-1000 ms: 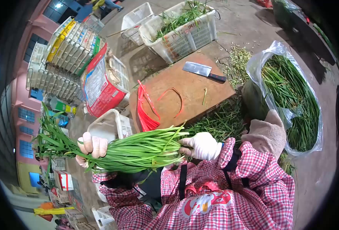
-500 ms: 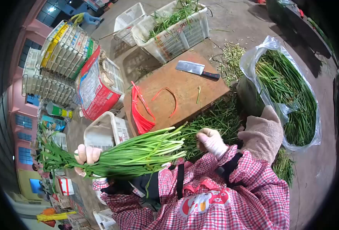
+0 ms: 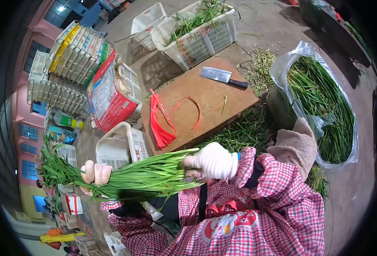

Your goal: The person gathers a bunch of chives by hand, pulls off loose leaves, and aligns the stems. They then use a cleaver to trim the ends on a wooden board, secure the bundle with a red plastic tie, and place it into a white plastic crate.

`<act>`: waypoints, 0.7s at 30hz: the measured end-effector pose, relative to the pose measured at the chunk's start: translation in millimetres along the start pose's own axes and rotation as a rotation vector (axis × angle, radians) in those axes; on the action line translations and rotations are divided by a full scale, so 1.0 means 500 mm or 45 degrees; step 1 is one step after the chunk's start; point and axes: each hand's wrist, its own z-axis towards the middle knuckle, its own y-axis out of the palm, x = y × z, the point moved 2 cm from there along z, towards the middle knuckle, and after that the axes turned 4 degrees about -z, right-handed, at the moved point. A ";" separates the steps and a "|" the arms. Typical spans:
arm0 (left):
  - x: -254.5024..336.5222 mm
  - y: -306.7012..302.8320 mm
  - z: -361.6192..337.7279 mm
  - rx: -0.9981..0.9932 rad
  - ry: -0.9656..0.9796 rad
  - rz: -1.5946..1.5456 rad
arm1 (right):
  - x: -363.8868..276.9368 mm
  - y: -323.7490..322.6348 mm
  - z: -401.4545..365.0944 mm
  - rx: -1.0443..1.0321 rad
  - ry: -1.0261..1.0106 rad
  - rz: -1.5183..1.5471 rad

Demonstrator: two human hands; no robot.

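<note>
My left hand [image 3: 95, 174], in a pale glove, is wrapped round a long bunch of garlic chives [image 3: 143, 174], held level before my body. Their loose leafy ends spread to the left. My right hand [image 3: 214, 161], gloved too, closes on the stem ends at the right of the bunch; its fingertips are partly hidden. Beyond the bunch is a wooden board [image 3: 244, 96]. On it lie a cleaver [image 3: 216, 74] with a black handle, a bundle of red plastic ties [image 3: 160, 128], a single red tie [image 3: 197, 112] and a green stem piece [image 3: 224, 104].
An open plastic bag [image 3: 282, 70] full of greens stands at the right. A white crate [image 3: 205, 42] with greens sits behind the board, an empty-looking basket [image 3: 111, 143] left of it. Stacked crates [image 3: 75, 55] and a red sack [image 3: 111, 100] are farther left. Cut trimmings [image 3: 261, 68] litter the floor.
My right hand has moved left from beside the stem ends and closed on them. The bunch stays in my left hand. The whole view has shifted slightly.
</note>
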 end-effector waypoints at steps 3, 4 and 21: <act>0.008 0.015 0.005 -0.022 -0.039 0.033 | 0.028 0.008 -0.039 -0.092 0.028 -0.040; 0.011 0.023 0.003 -0.011 -0.050 0.047 | 0.052 0.008 -0.067 -0.161 0.092 -0.030; 0.019 0.038 -0.015 -0.052 0.110 0.063 | 0.024 0.099 -0.103 0.340 1.056 1.579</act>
